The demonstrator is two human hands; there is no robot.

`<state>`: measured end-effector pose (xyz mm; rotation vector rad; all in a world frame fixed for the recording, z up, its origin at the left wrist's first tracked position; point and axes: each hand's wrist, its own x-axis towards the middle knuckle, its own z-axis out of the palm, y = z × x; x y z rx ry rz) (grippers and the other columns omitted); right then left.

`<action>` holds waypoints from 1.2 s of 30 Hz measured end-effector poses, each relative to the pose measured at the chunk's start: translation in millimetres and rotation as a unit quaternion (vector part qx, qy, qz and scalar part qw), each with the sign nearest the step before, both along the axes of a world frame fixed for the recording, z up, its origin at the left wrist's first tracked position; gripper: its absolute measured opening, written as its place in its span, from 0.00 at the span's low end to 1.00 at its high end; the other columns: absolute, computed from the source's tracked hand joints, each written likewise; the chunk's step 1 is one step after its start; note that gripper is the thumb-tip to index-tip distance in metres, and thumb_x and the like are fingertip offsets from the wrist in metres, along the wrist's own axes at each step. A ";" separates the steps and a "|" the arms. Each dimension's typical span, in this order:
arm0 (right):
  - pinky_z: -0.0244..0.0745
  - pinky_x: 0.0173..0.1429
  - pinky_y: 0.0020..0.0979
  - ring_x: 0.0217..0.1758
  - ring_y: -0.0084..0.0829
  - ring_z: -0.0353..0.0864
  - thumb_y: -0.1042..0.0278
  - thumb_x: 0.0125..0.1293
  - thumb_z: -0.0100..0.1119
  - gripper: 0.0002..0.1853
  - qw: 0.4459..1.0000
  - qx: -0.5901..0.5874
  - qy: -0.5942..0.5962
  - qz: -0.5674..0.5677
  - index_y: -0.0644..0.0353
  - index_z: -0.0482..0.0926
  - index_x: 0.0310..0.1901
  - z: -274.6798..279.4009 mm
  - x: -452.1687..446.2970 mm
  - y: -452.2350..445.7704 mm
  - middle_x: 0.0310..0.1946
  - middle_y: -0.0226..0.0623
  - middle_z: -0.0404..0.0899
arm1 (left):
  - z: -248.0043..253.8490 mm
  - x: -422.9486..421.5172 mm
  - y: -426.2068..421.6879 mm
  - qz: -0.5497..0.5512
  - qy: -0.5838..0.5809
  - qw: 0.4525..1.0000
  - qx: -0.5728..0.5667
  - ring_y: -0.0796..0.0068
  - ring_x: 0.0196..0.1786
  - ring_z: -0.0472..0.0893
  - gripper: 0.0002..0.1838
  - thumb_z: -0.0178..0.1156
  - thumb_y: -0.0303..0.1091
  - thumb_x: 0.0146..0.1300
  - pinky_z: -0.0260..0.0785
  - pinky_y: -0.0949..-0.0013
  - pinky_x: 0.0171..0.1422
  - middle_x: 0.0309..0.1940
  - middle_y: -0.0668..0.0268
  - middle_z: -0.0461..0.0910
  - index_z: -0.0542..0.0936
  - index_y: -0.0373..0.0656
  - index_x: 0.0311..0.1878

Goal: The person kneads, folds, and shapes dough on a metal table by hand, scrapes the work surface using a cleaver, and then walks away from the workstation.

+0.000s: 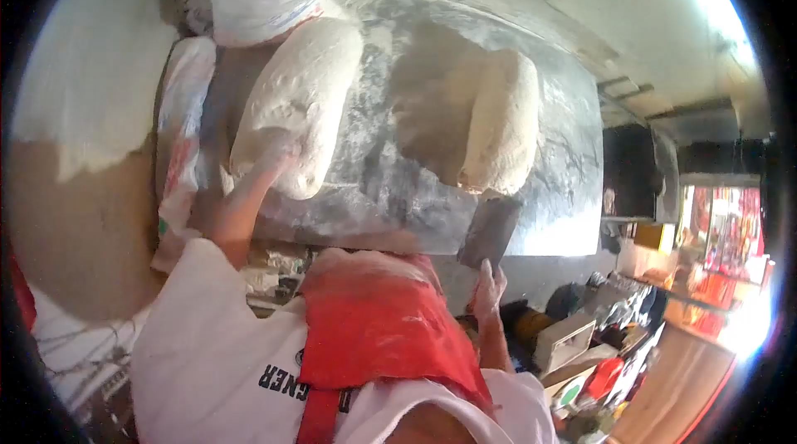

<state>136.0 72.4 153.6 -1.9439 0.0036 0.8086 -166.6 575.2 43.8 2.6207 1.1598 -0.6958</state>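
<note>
The left hand [284, 143] rests on the near part of the left dough mass [320, 79], which lies lengthwise on the grey tabletop [415, 220]; its finger spread is blurred, so its grip cannot be determined. The right hand [488, 288] has its grip closed on a flat scraper [491, 231], positioned at the near end of the right dough mass [505, 120]. A white sack [257, 0] adjoins the far end of the left dough mass

Left hand [285, 145] blurred; shirt lettering [282, 379] partly hidden by apron strap [320, 411].
</note>
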 end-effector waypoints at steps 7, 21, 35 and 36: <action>0.68 0.31 0.30 0.27 0.20 0.72 0.58 0.71 0.60 0.16 0.987 -0.091 -0.123 -0.039 0.66 0.81 0.39 45.3 64.7 22.4 0.26 0.29 0.75 | -20.9 -18.2 3.3 -0.104 -0.075 0.981 0.144 0.53 0.50 0.83 0.15 0.53 0.43 0.67 0.75 0.55 0.55 0.42 0.52 0.84 0.84 0.44 0.45; 0.63 0.20 0.28 0.16 0.23 0.68 0.59 0.71 0.61 0.12 0.995 0.024 -0.016 -0.095 0.58 0.73 0.35 -7.8 29.2 -55.2 0.19 0.28 0.69 | 87.9 -69.9 -71.6 0.271 -0.304 0.899 0.162 0.45 0.70 0.67 0.29 0.57 0.44 0.70 0.61 0.51 0.72 0.68 0.48 0.68 0.69 0.40 0.69; 0.66 0.20 0.29 0.15 0.23 0.69 0.60 0.73 0.59 0.13 0.998 -0.001 -0.051 -0.029 0.57 0.71 0.33 -12.9 41.4 -29.1 0.20 0.27 0.68 | 134.9 -17.5 -19.4 0.255 -0.276 0.926 0.046 0.49 0.69 0.70 0.26 0.52 0.43 0.74 0.64 0.51 0.72 0.67 0.55 0.72 0.69 0.38 0.69; 0.66 0.20 0.29 0.16 0.22 0.69 0.60 0.73 0.59 0.13 0.998 -0.015 -0.058 -0.016 0.57 0.71 0.34 -13.2 42.6 -28.6 0.20 0.27 0.68 | 112.4 -10.6 1.2 0.155 -0.258 0.949 0.098 0.49 0.68 0.71 0.24 0.51 0.44 0.74 0.64 0.48 0.70 0.65 0.57 0.74 0.71 0.39 0.66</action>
